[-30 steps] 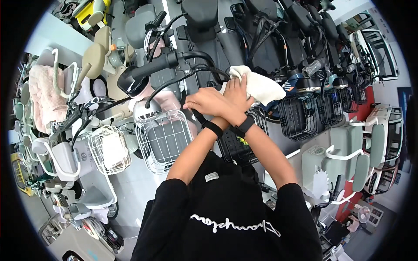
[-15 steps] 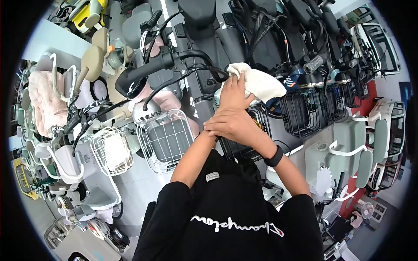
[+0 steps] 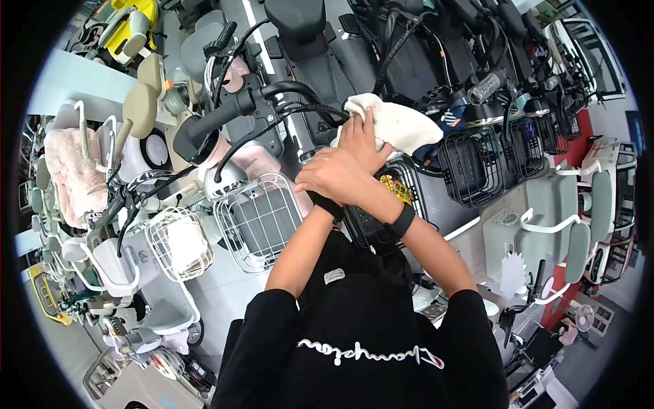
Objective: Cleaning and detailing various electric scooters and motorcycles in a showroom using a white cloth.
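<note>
My left hand (image 3: pixel 364 142) presses an off-white cloth (image 3: pixel 407 126) against the front of a dark scooter, fingers on the cloth and thumb apart. What lies under the cloth is hidden. My right hand (image 3: pixel 334 175) crosses over it and wraps round the back of my left hand and wrist, its fingers together. A black band (image 3: pixel 325 205) shows on my left wrist, just below the right hand. Beside my hands, a black handlebar (image 3: pixel 235 105) with cables reaches out to the left. A black wire basket (image 3: pixel 371 228) with something yellow in it sits under my right forearm.
White wire baskets (image 3: pixel 257 221) on light scooters stand to the left. Black baskets (image 3: pixel 470 167) on a row of dark scooters stretch to the right. A pale green seat (image 3: pixel 548 204) with white armrests is at the right. A pink padded seat (image 3: pixel 73 167) stands far left.
My right hand has slid up and left over the back of my left hand, uncovering the black wristband. The left hand and cloth have shifted slightly left. The view has moved a little.
</note>
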Tool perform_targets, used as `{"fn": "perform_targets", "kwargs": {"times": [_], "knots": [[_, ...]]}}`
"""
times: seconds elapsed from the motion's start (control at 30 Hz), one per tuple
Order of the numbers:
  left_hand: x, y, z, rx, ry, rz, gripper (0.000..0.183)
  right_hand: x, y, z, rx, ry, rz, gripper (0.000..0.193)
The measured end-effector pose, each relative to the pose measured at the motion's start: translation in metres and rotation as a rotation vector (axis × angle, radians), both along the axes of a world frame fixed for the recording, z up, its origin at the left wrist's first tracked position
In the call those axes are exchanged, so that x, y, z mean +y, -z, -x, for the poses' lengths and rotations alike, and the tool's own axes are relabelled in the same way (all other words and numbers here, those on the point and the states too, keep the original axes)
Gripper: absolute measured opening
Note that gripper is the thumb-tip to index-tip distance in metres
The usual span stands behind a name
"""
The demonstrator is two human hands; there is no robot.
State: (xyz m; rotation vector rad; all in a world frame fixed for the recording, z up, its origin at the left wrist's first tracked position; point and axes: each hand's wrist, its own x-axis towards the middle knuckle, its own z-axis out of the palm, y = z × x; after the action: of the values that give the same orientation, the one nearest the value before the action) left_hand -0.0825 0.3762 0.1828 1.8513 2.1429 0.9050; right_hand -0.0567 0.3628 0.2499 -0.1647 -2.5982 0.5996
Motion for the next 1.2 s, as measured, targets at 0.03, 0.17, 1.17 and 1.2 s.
{"fn": "perform_targets", "kwargs": {"times": [0.03,0.17,1.17,1.2], "knots": [[0.000,0.000,-0.001,-0.001,0.002,0.000,0.088,0.002,0.000,0.003,-0.069,0.012,-0.034,0.023],[0.002,0.006,0.000,0.016,-0.001,-0.021,0.089,0.003,0.006,0.013,-0.096,0.046,-0.099,0.023],[0.002,0.002,0.007,-0.055,0.042,0.033,0.086,-0.036,-0.031,-0.060,-0.129,0.041,0.142,0.039],[0.002,0.002,0.007,-0.067,0.051,0.031,0.085,-0.039,-0.035,-0.063,-0.128,0.043,0.141,0.039]]}}
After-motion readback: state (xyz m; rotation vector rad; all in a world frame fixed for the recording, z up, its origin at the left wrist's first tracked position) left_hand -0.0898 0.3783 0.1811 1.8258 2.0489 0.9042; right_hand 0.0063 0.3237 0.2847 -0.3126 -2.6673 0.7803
